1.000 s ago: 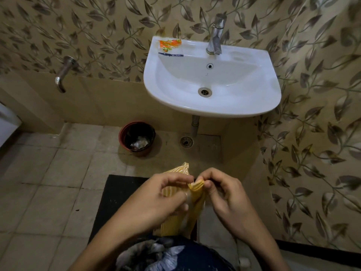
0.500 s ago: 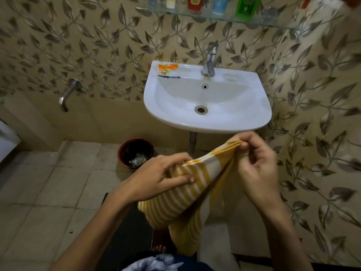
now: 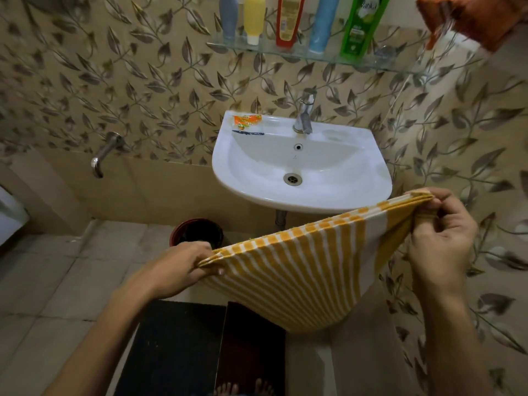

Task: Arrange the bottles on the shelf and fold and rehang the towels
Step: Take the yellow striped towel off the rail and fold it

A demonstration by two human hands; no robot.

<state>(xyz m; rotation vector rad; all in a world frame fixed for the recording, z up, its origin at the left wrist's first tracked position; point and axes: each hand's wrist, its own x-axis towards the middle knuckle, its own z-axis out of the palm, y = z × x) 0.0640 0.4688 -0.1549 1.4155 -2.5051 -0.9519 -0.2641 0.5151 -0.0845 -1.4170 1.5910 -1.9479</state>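
Note:
A yellow and white striped towel (image 3: 300,270) hangs folded in front of me, stretched below the sink. My left hand (image 3: 183,264) pinches its left corner. My right hand (image 3: 440,238) pinches the right corner, held higher. Several bottles stand in a row on the glass shelf (image 3: 371,62) above: a grey bottle (image 3: 228,15), a yellow bottle (image 3: 254,18), a red bottle (image 3: 288,21), a blue bottle (image 3: 323,24) and a green bottle (image 3: 361,24). An orange-red towel (image 3: 480,18) hangs at the top right corner.
A white sink (image 3: 300,167) with a tap (image 3: 304,112) juts from the leaf-patterned wall; an orange sachet (image 3: 245,121) lies on its rim. A red-brown bin (image 3: 197,231) stands on the tiled floor. A wall spout (image 3: 104,152) sits left. A dark mat (image 3: 177,347) lies underfoot.
My hands have moved apart and upward, pulling the bunched towel out into a wide folded panel. The view has tilted up, bringing the shelf and bottles into sight.

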